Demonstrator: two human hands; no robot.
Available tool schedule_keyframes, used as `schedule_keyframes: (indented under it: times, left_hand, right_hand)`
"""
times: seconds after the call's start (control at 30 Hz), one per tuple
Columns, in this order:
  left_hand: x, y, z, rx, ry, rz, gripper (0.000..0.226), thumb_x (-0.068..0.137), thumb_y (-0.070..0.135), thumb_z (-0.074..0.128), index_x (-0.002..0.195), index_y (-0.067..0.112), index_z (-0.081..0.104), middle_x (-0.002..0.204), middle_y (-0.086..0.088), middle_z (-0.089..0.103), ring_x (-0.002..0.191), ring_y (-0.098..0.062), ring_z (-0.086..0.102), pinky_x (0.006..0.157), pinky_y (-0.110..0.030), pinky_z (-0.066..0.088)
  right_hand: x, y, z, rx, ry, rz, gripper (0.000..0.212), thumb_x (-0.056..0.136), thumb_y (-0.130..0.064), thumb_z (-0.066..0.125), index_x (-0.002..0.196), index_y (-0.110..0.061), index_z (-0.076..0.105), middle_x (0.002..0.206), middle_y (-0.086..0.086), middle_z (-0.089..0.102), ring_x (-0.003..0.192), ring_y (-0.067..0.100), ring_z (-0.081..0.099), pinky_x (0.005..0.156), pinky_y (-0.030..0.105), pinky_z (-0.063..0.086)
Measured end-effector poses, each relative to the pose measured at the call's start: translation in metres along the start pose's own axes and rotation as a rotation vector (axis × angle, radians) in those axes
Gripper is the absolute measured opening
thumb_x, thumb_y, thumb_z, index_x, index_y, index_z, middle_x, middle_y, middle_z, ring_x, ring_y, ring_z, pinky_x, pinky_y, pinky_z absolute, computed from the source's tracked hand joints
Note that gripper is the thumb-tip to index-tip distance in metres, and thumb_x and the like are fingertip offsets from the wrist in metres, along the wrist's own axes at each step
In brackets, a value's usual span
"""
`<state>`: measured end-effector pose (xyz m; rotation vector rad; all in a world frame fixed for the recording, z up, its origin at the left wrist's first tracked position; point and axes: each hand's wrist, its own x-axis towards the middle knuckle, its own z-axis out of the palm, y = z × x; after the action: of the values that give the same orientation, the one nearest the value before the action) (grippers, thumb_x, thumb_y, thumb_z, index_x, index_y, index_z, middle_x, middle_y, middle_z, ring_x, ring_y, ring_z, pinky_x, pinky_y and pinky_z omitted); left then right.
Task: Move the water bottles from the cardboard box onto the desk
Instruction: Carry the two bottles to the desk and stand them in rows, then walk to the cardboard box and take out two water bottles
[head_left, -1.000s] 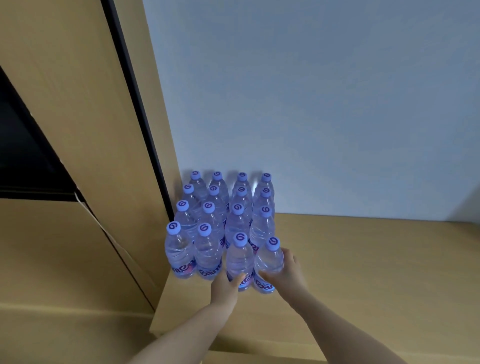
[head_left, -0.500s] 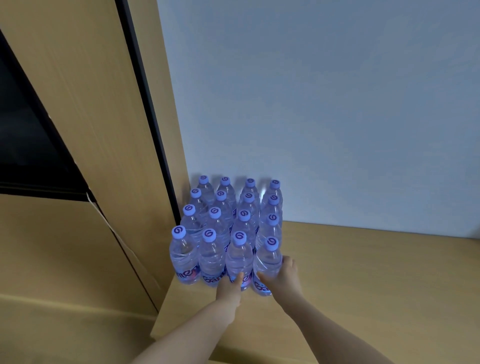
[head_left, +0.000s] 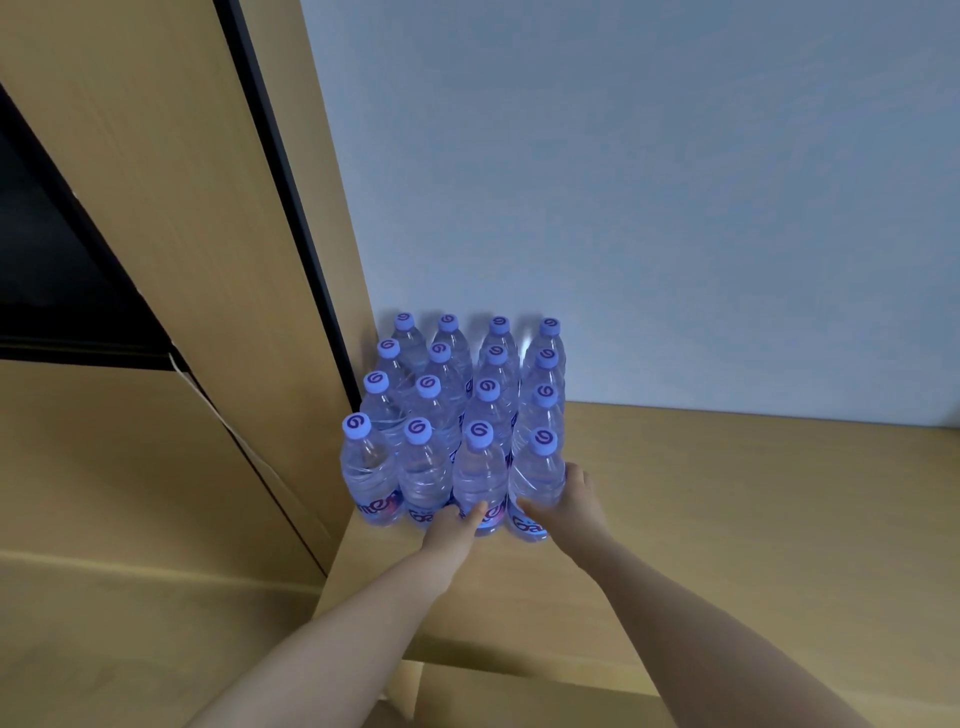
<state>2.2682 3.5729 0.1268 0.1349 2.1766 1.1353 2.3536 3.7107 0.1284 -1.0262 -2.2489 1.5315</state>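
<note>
I am setting two bottles into the front row of the block of bottles (head_left: 457, 415) on the surface (head_left: 727, 519), my left hand (head_left: 452, 525) holding one and my right hand (head_left: 571, 506) the other, and next I should probably release both.

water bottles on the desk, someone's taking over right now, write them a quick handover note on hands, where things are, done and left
Left hand: gripping the base of the front row's third bottle.
Right hand: gripping the front right bottle low on its body.
Bottles: sixteen stand upright in a four by four block in the desk corner, against the wall and the wooden side panel.
Done: both held bottles stand on the desk, in line with the front row.
Left: let go of both. The cardboard box is not in view, so how many bottles remain cannot be told.
</note>
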Motion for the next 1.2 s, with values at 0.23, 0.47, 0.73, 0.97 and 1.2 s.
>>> schedule_keyframes:
  times: [0.23,0.47,0.73,0.97,1.2]
  left_hand:
    - [-0.006,-0.004,-0.006,0.1,-0.005,0.04,0.018,0.099,0.025,0.042,0.09,0.009,0.045,0.09,-0.007,0.045,0.085,-0.023,0.044,0.08,-0.032,0.042]
    - [-0.014,-0.021,-0.014,0.219,-0.053,0.033,0.027,0.093,0.006,0.038,0.07,0.021,0.036,0.073,-0.001,0.035,0.081,-0.02,0.035,0.066,-0.028,0.031]
    - [-0.04,-0.051,-0.036,0.584,0.051,0.145,0.017,0.094,0.013,0.04,0.091,0.017,0.056,0.102,-0.005,0.061,0.093,-0.022,0.056,0.082,-0.03,0.046]
    - [-0.081,-0.092,-0.079,0.915,0.041,0.087,0.027,0.096,0.018,0.033,0.106,0.015,0.057,0.094,0.0,0.054,0.089,-0.021,0.054,0.065,-0.029,0.037]
    - [-0.122,-0.145,-0.146,0.818,0.142,-0.131,0.025,0.098,0.016,0.038,0.105,0.011,0.061,0.09,-0.003,0.06,0.08,-0.017,0.057,0.048,-0.01,0.032]
  right_hand:
    - [0.002,-0.003,-0.007,-0.071,-0.071,0.0,0.059,0.076,-0.025,0.075,0.125,-0.013,0.045,0.117,0.0,0.045,0.098,0.016,0.054,0.065,0.023,0.043]
    - [-0.005,0.012,-0.004,-0.199,-0.138,0.141,0.039,0.085,-0.019,0.067,0.112,-0.004,0.043,0.105,0.007,0.048,0.085,0.019,0.052,0.059,0.025,0.038]
    - [-0.021,0.02,0.006,-0.655,-0.35,0.178,0.024,0.092,-0.016,0.045,0.111,-0.005,0.054,0.102,0.009,0.056,0.091,0.024,0.052,0.07,0.022,0.034]
    - [-0.039,-0.012,0.055,-0.674,-0.536,0.071,0.026,0.093,-0.021,0.048,0.112,-0.006,0.057,0.113,0.011,0.061,0.09,0.021,0.052,0.081,0.028,0.046]
    - [-0.065,-0.068,0.135,-0.756,-0.769,-0.077,0.038,0.097,-0.028,0.048,0.128,-0.006,0.051,0.123,0.012,0.059,0.097,0.022,0.054,0.082,0.029,0.045]
